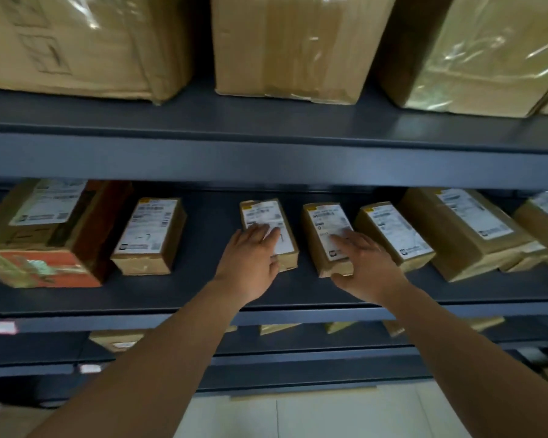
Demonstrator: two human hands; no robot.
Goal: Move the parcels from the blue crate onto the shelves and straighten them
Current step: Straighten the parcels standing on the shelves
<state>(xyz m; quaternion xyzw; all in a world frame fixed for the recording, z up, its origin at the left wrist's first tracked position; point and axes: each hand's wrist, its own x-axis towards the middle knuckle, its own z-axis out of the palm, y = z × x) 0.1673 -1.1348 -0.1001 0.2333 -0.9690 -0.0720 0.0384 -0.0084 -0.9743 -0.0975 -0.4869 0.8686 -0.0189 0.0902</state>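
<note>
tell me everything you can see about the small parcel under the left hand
The small parcel is an oblong brown cardboard box. A white shipping label with a yellow mark at one corner covers most of its top, and the print is too blurred to read. It lies flat on the dark middle shelf, short end toward the front, slightly askew, with bare shelf on both sides. The left hand rests on its near half, fingers straight over the label, hiding part of it.
</note>
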